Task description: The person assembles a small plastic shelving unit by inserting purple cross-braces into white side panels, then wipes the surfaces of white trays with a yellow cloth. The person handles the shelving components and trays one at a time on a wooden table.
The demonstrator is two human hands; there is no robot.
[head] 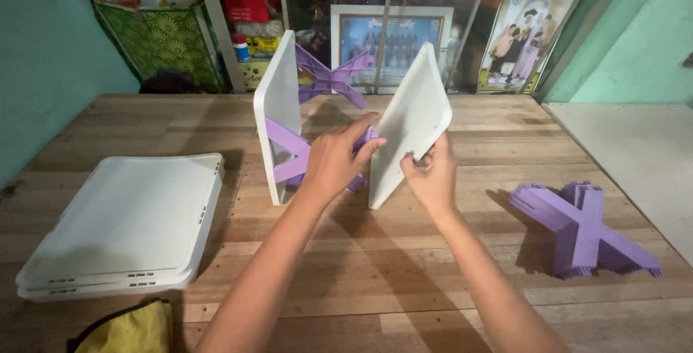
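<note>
Tilted white panel [410, 122] is gripped by right hand [433, 176] fingers; purple cross brace [289, 152] is touched behind left hand [333, 159] fingers, grip unclear.

Two bare forearms (no sleeves, rings or watch).

From my remote seat this looks like a room in a home used for small assembly work: a plank wooden worktop [462, 252], teal painted walls [50, 57], and a glass-fronted cabinet [390, 28] holding framed group photographs [392, 39], boxes and a green patterned cloth [162, 42].
</note>
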